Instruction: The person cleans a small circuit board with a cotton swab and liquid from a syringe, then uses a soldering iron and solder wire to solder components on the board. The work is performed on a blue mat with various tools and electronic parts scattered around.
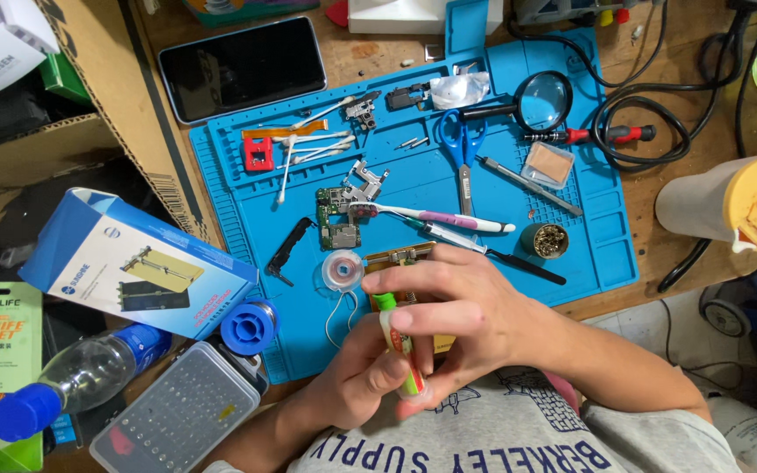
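Lower centre of the frame: both hands meet on a small tube (pixel 399 343) with a green tip and clear, yellowish body. The tube's long axis runs from upper left, where the green tip points towards the blue work mat (pixel 413 188), down to lower right, towards the person's chest.

The left hand (pixel 357 381) comes up from the lower left and is closed around the tube's lower body, fingers curled, thumb along its side. The right hand (pixel 457 307) enters from the lower right and lies over the top; its fingertips pinch the tube just below the green tip, the hand otherwise half curled. Both hands touch the tube; the right is the nearer to the tip end.

Whether a cap is on the tip cannot be judged; the fingers cover part of it.

Above the hands on the mat: a solder wick spool (pixel 343 270), a circuit board (pixel 337 219), and a toothbrush (pixel 431 215) lying roughly level. All are apart from the hands.
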